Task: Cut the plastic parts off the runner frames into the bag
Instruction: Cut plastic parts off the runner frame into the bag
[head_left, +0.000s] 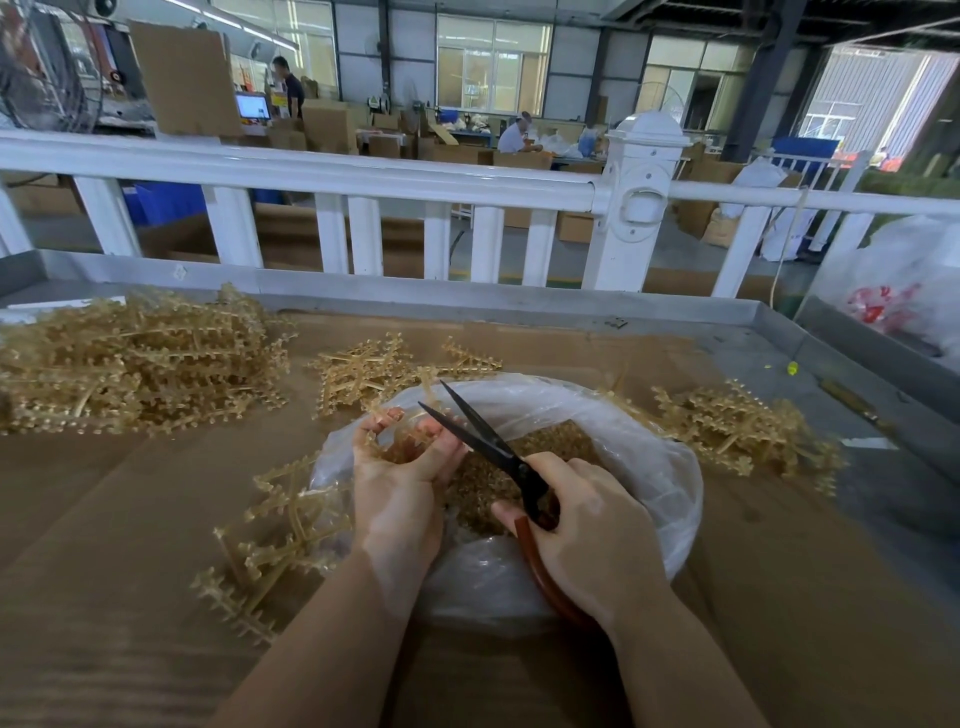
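A clear plastic bag (613, 441) lies open near the front middle of the tabletop (130, 519), its mouth rolled back and its bottom heaped with cut amber plastic parts (566, 441). Over that mouth the left hand (400, 483) holds a runner frame (410, 431), fingers (384, 418) curled round the strip. The right hand (592, 525) grips the red-brown handles of black scissors (483, 436); the blades stand apart, tips pointing up and away, the lower blade just beside the left fingertips.

Another runner frame (270, 540) lies against the bag's left side, partly under its edge. A small pile of frames (374, 369) sits just behind the bag, a large heap (135, 364) fills the far left, and a third pile (743, 426) spreads at the right, touching the bag. Bare brown cardboard shows in front of the arms and between the left heap and the bag.

A raised grey metal rim (467, 299) bounds the tabletop at the back and right. Behind it runs a white railing (363, 176), and beyond that a workshop with cardboard boxes (327, 127) and people at benches.
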